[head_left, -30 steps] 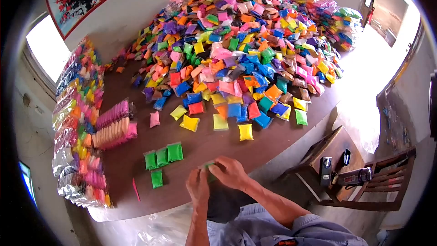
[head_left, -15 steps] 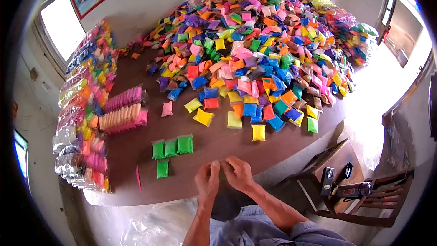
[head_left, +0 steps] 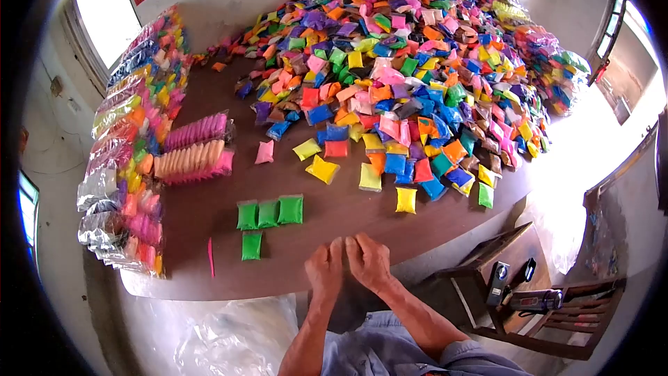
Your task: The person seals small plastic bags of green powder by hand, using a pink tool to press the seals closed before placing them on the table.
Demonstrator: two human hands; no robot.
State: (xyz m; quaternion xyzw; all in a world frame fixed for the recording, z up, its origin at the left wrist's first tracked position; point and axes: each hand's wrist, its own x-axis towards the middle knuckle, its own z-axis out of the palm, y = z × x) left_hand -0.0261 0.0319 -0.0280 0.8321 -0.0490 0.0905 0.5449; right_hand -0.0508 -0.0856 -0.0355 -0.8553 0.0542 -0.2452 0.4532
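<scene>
My left hand and my right hand are side by side at the table's front edge, fingers curled, thumbs close together. Whatever they may hold is hidden. Just left of them, three green packets lie in a row, with a single green packet below the row. A thin pink strip rests further left on the brown table. Beyond my hands lie a yellow packet and a pale yellow packet, both flat.
A large heap of coloured packets covers the back of the table. Stacked packets line the left edge, beside pink and peach rows. At the right stands a wooden stool with a flask.
My fingers have curled in more, and the hands now sit level, thumbs side by side. The camera view has shifted slightly. The green packets stay in the same arrangement.
</scene>
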